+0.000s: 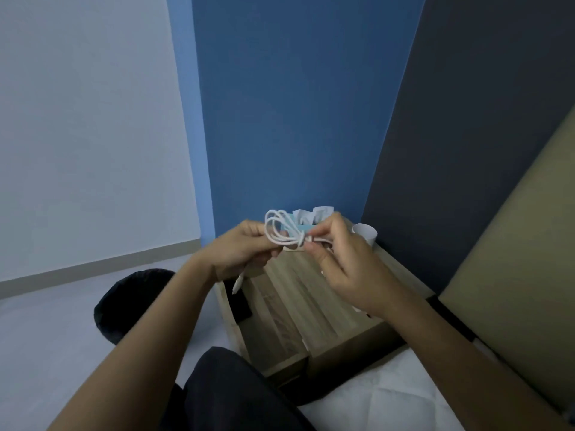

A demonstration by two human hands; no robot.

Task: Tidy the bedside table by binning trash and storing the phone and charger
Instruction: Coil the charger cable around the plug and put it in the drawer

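Note:
A white charger cable (280, 230), wound into several loops, is held up above the wooden bedside table (298, 303). My left hand (241, 248) pinches the loops from the left, and one plug end dangles below that hand. My right hand (337, 259) grips the cable's wrapped end from the right. A dark flat thing, perhaps the phone (241, 301), lies in the open drawer at the table's left side. Behind the hands stands a light blue tissue box (303, 220) with white tissue sticking out, and a white paper cup (367, 233) is at the table's back right corner.
A black round bin (124, 303) stands on the pale floor left of the table. The bed with white sheet (389, 396) and tan headboard (513, 306) lies to the right. Blue and dark walls close in behind the table. My dark-trousered knee (230, 390) is at the bottom.

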